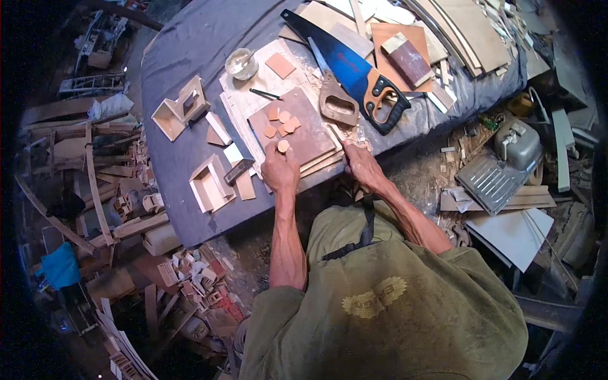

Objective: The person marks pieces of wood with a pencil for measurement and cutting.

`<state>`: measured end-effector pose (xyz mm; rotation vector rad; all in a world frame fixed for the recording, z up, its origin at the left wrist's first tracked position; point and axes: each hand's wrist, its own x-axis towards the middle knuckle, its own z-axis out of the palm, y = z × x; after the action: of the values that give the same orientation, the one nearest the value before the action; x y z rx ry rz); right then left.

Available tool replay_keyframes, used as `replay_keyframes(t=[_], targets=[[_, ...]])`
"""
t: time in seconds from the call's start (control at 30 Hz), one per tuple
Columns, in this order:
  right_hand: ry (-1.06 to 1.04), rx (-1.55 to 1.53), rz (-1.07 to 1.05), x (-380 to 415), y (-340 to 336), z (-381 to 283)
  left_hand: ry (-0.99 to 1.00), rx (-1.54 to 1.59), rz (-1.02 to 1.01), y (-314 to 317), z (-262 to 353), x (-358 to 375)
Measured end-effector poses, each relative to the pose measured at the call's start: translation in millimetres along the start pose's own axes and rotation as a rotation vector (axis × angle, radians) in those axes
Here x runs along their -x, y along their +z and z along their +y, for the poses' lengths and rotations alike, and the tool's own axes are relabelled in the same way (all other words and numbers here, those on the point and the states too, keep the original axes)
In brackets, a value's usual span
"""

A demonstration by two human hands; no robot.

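Observation:
My left hand [280, 170] is closed, pinching a small many-sided wooden piece [284, 146] over the near edge of a brown board [307, 136]. Several similar wooden pieces [285, 118] lie loose on that board, just beyond the hand. At the board's right corner is my right hand [362, 163], its fingers curled in. Whatever those fingers hold, if anything, is hidden. Beyond the right hand lie a wooden-handled saw [339, 104] and a larger blue handsaw [358, 73]. A black pen [266, 94] rests near the board's far edge.
A glass jar [241, 64] stands at the back. Small open wooden boxes [212, 183] and a hammer-like tool [239, 171] are on the left. A sanding block [410, 60] and stacked boards [465, 31] occupy the far right. Scrap wood [196, 278] and a metal sink [500, 168] lie below the table.

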<state>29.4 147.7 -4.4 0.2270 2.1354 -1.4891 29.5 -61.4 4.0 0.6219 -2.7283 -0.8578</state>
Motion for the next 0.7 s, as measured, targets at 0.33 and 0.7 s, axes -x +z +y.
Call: replay_keyframes(t=[0.33, 0.7], targets=[[-0.037, 0.037, 0.036, -14, 21, -15, 0.441, -0.058, 0.011, -19, 0, -38], [0.018, -0.089, 0.117, -1, 24, 4, 0.529, -0.037, -0.038, 14, -5, -59]])
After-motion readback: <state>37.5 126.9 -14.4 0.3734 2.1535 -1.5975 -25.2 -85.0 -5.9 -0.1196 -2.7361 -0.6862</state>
